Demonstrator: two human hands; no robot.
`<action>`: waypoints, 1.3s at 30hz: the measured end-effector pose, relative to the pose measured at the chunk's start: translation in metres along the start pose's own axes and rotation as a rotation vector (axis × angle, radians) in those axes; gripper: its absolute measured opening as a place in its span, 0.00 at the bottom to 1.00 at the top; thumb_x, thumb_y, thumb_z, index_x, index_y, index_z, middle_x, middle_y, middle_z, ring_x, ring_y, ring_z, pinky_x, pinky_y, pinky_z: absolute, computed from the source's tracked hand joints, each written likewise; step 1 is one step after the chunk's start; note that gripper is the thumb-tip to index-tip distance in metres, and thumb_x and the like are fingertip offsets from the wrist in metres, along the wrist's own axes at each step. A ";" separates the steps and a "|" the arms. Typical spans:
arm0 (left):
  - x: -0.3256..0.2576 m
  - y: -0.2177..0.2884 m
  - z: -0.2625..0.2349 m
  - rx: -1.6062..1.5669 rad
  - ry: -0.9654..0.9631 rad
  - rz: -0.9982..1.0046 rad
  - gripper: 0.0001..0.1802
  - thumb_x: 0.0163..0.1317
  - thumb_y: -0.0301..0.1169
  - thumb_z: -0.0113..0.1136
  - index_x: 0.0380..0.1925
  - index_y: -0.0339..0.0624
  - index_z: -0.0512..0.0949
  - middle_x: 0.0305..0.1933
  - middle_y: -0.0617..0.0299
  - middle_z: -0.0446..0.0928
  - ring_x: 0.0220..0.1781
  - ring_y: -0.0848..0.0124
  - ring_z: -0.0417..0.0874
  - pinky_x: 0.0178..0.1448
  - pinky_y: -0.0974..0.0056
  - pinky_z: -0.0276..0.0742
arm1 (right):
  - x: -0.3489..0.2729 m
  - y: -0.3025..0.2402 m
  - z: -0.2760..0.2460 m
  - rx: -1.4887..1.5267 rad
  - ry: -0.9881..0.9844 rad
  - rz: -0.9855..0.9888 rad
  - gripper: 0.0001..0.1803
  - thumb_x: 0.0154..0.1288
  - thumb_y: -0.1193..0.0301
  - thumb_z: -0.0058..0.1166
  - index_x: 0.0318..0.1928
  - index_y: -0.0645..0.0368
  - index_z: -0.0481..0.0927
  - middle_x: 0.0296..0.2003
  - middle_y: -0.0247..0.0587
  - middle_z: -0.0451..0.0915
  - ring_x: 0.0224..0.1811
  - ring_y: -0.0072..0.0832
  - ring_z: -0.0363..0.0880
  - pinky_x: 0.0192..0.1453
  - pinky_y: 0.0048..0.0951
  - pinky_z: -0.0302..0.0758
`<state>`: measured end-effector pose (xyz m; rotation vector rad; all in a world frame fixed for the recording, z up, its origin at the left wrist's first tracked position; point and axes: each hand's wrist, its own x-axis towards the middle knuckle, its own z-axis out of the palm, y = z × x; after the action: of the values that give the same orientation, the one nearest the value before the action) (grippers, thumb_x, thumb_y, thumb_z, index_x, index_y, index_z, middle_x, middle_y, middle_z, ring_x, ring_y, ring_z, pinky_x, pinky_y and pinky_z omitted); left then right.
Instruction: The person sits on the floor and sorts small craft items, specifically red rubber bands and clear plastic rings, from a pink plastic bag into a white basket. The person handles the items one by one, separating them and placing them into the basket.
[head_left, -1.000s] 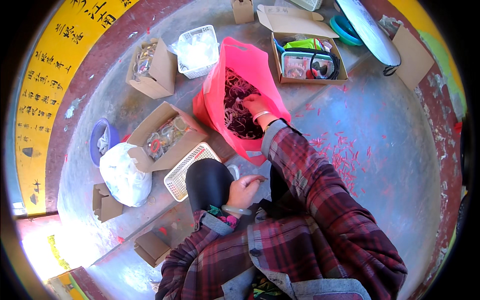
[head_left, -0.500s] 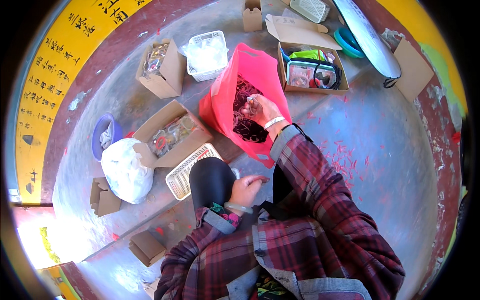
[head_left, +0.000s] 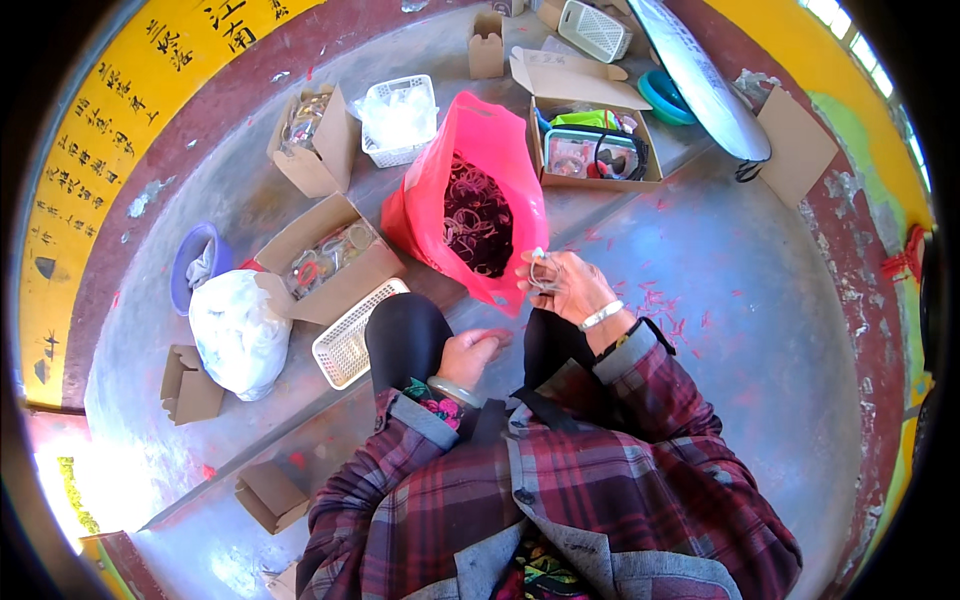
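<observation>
My right hand (head_left: 570, 288) is raised beside the open pink bag (head_left: 418, 205), just off its right rim. Its fingers pinch thin, pale, clear ring-like pieces (head_left: 541, 272), perhaps bangles. Inside the bag lies a heap of dark red bits with many pale rings (head_left: 475, 215) among them. By my left knee, my left hand (head_left: 472, 357) rests low with its fingers curled together. Whatever it may hold is hidden. A pale bangle circles each wrist.
Left of my knee stand a cream basket (head_left: 345, 345), a cardboard box of rings (head_left: 345, 285) and a stuffed white plastic bag (head_left: 238, 335). Beyond are a white basket (head_left: 402, 150) and an open carton (head_left: 598, 183). Red scraps (head_left: 675, 310) litter the floor at right.
My right hand has come out of the pink bag toward me and to the right, with thin ring-like pieces in its fingers. My left hand has barely moved.
</observation>
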<state>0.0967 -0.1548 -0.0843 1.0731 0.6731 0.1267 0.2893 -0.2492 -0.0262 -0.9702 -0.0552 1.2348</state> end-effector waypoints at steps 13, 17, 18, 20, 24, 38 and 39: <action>-0.052 0.053 0.022 0.050 -0.337 0.037 0.14 0.61 0.28 0.52 0.45 0.32 0.75 0.45 0.55 0.77 0.45 0.69 0.79 0.50 0.66 0.74 | -0.072 0.021 0.001 -0.525 -0.274 0.038 0.18 0.67 0.66 0.42 0.50 0.64 0.75 0.23 0.34 0.75 0.21 0.17 0.69 0.22 0.17 0.64; -0.052 0.046 0.022 -0.046 -0.330 -0.038 0.14 0.63 0.29 0.51 0.45 0.32 0.74 0.43 0.54 0.78 0.45 0.68 0.79 0.50 0.66 0.74 | -0.073 0.025 0.008 -0.704 -0.308 0.024 0.17 0.67 0.68 0.41 0.51 0.64 0.74 0.21 0.31 0.74 0.21 0.15 0.68 0.24 0.18 0.65; -0.052 0.044 0.022 -0.075 -0.322 -0.060 0.14 0.63 0.29 0.51 0.45 0.32 0.74 0.43 0.54 0.78 0.45 0.68 0.79 0.51 0.66 0.74 | -0.071 0.026 0.008 -0.733 -0.324 0.024 0.17 0.67 0.69 0.41 0.51 0.64 0.74 0.21 0.31 0.74 0.21 0.15 0.68 0.24 0.18 0.65; -0.050 0.042 0.021 -0.100 -0.306 -0.049 0.14 0.62 0.29 0.51 0.44 0.31 0.75 0.43 0.54 0.78 0.45 0.68 0.80 0.51 0.66 0.74 | -0.072 0.026 0.009 -0.738 -0.293 0.022 0.17 0.67 0.69 0.42 0.52 0.64 0.74 0.24 0.31 0.75 0.22 0.16 0.70 0.26 0.17 0.66; -0.046 0.041 0.016 -0.204 -0.249 -0.038 0.13 0.62 0.29 0.52 0.43 0.31 0.75 0.42 0.54 0.78 0.45 0.68 0.80 0.52 0.66 0.74 | -0.074 0.027 0.008 -0.731 -0.242 -0.061 0.17 0.67 0.67 0.44 0.53 0.61 0.74 0.30 0.35 0.78 0.26 0.18 0.75 0.30 0.17 0.71; -0.040 0.044 0.010 -0.551 -0.281 -0.114 0.10 0.61 0.26 0.50 0.41 0.32 0.75 0.44 0.52 0.77 0.48 0.63 0.79 0.54 0.63 0.75 | -0.061 0.053 -0.007 -0.322 -0.218 -0.153 0.39 0.55 0.78 0.58 0.66 0.52 0.55 0.36 0.34 0.76 0.33 0.17 0.71 0.33 0.17 0.67; -0.041 0.045 0.010 -0.571 -0.307 -0.129 0.10 0.61 0.26 0.50 0.40 0.32 0.75 0.45 0.52 0.77 0.48 0.62 0.79 0.55 0.63 0.75 | -0.059 0.053 -0.010 -0.293 -0.247 -0.123 0.39 0.54 0.78 0.58 0.66 0.52 0.55 0.36 0.33 0.76 0.32 0.16 0.71 0.33 0.17 0.66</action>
<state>0.0793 -0.1574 -0.0253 0.4831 0.3883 0.0360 0.2315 -0.3029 -0.0394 -1.0427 -0.4950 1.2476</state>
